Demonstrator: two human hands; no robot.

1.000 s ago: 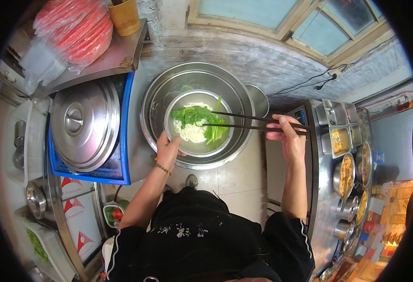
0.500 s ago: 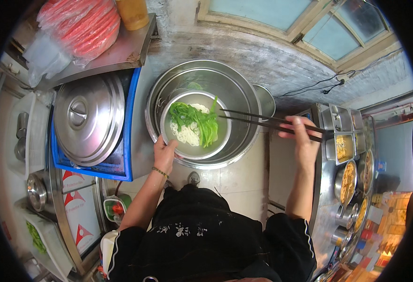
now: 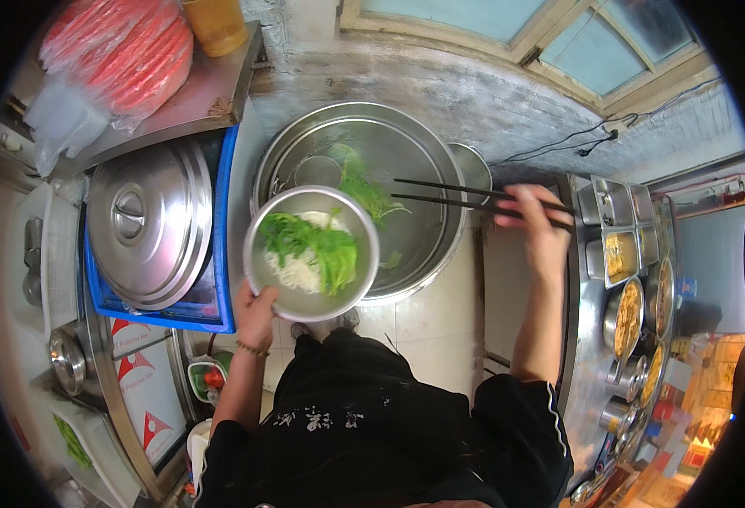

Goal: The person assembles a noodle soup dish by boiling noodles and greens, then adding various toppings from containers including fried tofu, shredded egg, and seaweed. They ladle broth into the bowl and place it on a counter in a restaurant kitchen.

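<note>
My left hand [image 3: 256,315] grips the rim of a steel bowl [image 3: 366,222], thumb over its near edge. White noodles [image 3: 296,271] and green leafy vegetables [image 3: 332,252] lie in the bowl. It is held above the near left edge of a large steel pot [image 3: 446,254], partly hiding it. More green leaves [image 3: 364,188] float in the pot's cloudy liquid, beside what looks like a round strainer [image 3: 309,169]. My right hand [image 3: 535,222] is closed around a pair of long dark chopsticks [image 3: 465,201]; they are slightly apart, their tips over the pot with nothing between them.
On the left, a large steel lid [image 3: 173,245] rests over a blue-edged stand [image 3: 224,229]. A steel shelf [image 3: 211,89] juts out above it. At the right, a counter [image 3: 588,347] carries steel food trays [image 3: 614,222] and bowls [image 3: 625,317]. A wall and window [image 3: 508,25] stand behind the pot.
My left hand has drawn the bowl toward me and leftward, from over the pot's middle to its near edge. Leaves in the pot now show. My right hand with the chopsticks has shifted slightly.
</note>
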